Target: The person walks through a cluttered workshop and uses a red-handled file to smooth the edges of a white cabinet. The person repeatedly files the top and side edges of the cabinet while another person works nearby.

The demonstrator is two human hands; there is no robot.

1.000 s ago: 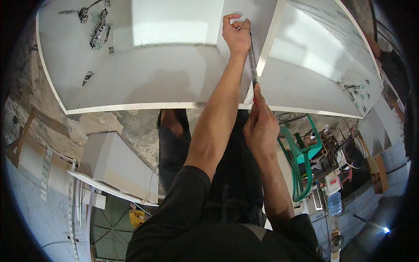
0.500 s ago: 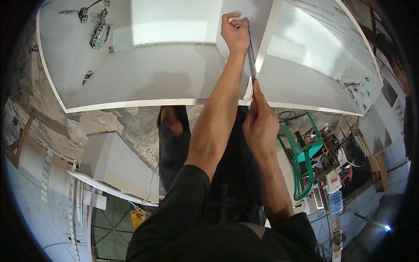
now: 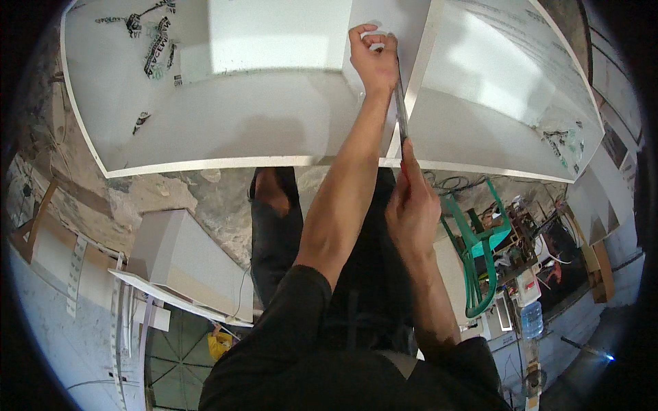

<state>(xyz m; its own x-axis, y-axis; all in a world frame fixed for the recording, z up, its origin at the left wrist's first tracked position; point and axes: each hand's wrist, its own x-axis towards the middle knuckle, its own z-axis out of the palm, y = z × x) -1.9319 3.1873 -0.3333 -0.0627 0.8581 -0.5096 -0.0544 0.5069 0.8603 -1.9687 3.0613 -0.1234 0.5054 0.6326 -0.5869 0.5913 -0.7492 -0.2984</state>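
Note:
A long, narrow metal file (image 3: 401, 113) lies along the pale front edge of an upright divider (image 3: 416, 75) in a white cabinet (image 3: 288, 123). My right hand (image 3: 415, 205) is closed round its near end, index finger stretched along it; a bit of red shows at the grip. My left hand (image 3: 375, 58) is at the far end, fingers curled and thumb side against the file. The file's tip is hidden by that hand. The cabinet lies with its open side toward me, and the divider splits it into a wide left and a narrower right compartment.
Torn printed film (image 3: 157, 48) clings inside the cabinet. A green plastic chair (image 3: 480, 240) stands to the right, beside cluttered tools (image 3: 531, 240) and a water bottle (image 3: 530, 319). At the left are a white box (image 3: 185, 253) and a yellow bag (image 3: 219, 344).
The file and my right hand have slid slightly toward me along the divider edge. My left hand has moved a little the same way, still at the far end.

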